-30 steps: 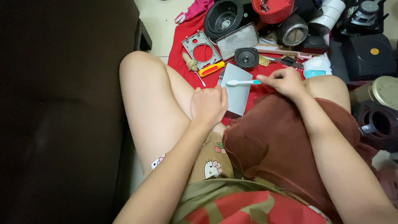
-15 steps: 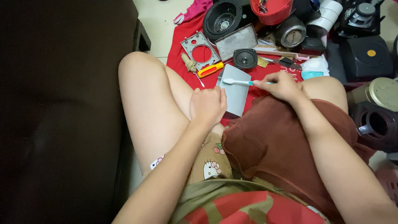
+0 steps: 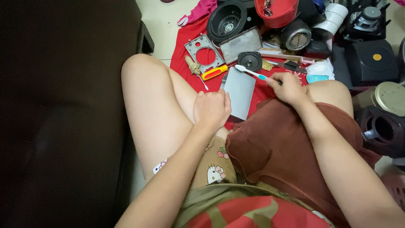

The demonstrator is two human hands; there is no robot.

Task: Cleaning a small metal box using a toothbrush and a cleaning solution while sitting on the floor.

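My left hand (image 3: 211, 108) grips the near edge of a flat grey metal plate (image 3: 239, 92), holding it tilted between my knees. My right hand (image 3: 287, 87) holds a white and teal toothbrush (image 3: 251, 72) by the handle, its bristle head resting at the plate's far top edge. A brown cloth (image 3: 278, 147) lies over my right thigh under that forearm.
A red cloth (image 3: 192, 42) on the floor carries a grey metal frame with a round hole (image 3: 204, 52), a yellow-and-red screwdriver (image 3: 214, 72), a small round speaker (image 3: 249, 60), a black speaker cone (image 3: 229, 19) and a red bowl (image 3: 276, 12). Black boxes and a metal tin (image 3: 388, 97) stand at right. A dark sofa (image 3: 63, 114) fills the left.
The toothbrush head has shifted slightly along the plate's top edge with my right hand. My left hand keeps its hold on the plate.
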